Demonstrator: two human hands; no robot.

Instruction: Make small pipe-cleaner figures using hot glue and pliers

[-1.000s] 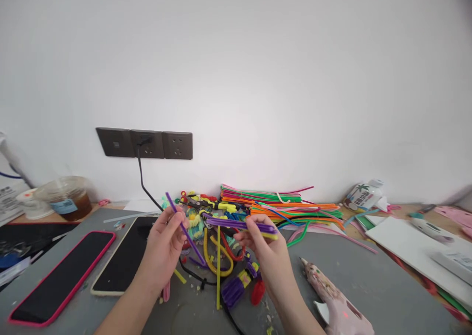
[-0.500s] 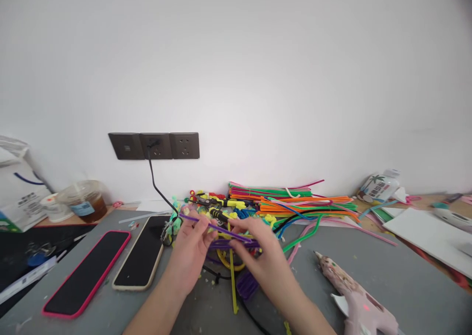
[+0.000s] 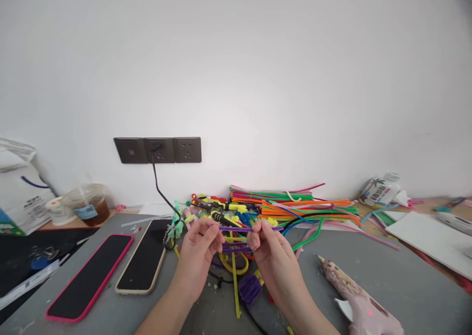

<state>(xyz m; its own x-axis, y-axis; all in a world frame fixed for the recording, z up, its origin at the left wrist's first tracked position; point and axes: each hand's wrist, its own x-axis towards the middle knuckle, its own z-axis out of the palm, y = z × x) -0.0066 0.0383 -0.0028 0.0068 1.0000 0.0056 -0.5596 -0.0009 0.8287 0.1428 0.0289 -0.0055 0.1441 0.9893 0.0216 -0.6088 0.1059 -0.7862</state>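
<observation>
Between both hands a purple pipe cleaner [image 3: 236,229] is stretched level above the desk. My left hand [image 3: 201,246] pinches its left part with thumb and fingers. Further right, my right hand [image 3: 271,246] pinches it too, and a short end pokes out past the fingers. Under the hands lie more purple pipe cleaners [image 3: 236,249], a yellow pipe cleaner [image 3: 236,290] pointing toward me and a coiled purple piece [image 3: 250,289]. Black-and-yellow pliers [image 3: 224,220] rest just behind the hands.
Bundles of coloured pipe cleaners [image 3: 306,209] lie along the wall. A pink glue gun [image 3: 354,295] sits at the right front. To the left are a pink-cased phone [image 3: 92,276], a second phone [image 3: 143,256] and a drink cup [image 3: 90,207]. A black cord [image 3: 157,177] hangs from the socket.
My right hand has turned upright and shifted right. The purple pipe cleaner has gone from slanting to level between the hands. The view has shifted slightly.
</observation>
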